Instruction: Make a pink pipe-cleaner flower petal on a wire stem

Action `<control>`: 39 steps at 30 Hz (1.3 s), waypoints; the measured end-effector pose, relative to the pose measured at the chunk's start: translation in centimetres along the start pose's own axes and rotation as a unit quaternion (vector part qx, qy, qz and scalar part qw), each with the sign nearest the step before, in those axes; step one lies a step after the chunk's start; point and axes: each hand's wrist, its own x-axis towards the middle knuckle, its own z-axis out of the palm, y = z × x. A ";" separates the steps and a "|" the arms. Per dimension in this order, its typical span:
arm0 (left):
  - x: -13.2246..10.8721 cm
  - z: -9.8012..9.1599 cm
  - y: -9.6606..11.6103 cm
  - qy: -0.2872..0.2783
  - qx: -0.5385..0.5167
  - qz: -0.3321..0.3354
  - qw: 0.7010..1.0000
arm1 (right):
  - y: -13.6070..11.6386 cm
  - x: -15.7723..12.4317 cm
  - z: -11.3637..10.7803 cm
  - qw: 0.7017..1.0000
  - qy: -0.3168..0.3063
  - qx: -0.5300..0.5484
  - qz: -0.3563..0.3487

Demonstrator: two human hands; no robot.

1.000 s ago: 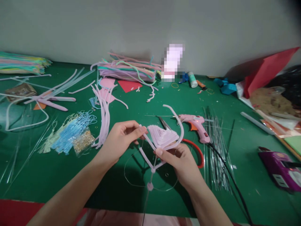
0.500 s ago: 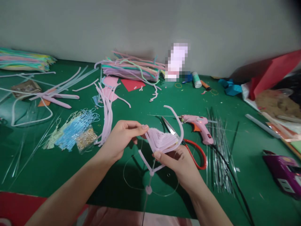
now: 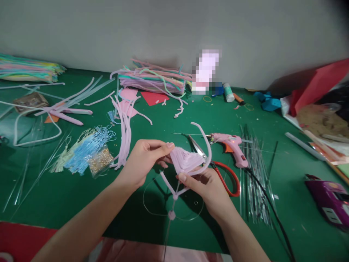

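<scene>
While a thin wire stem (image 3: 167, 236) runs up from the near edge, a fuzzy lilac disc (image 3: 171, 215) sits on it, below a V of plush chenille (image 3: 168, 184). Just above that, held over the smooth green tabletop (image 3: 122, 214), is a ribbed, roughly triangular lilac chenille panel (image 3: 187, 161), one free end arching upward at its right. The left hand (image 3: 145, 160) comes in with its fingers bent, its grip closed, thumb against fingers, on the panel's upper left corner; the right hand (image 3: 208, 187) pinches the lower point, thumb on top, fingers curled behind. A second ago a gap parted the left-hand strand from the panel; now it lies along the left edge. Beyond are red-handled scissors (image 3: 215, 165), a pink plastic glue gun (image 3: 230, 143) and, farthest, a soft multicoloured chenille bundle (image 3: 152, 82).
</scene>
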 end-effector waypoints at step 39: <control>-0.8 -0.1 0.3 -0.020 0.020 -0.041 0.999 | 0.0 0.3 -0.2 0.998 -0.009 0.062 0.020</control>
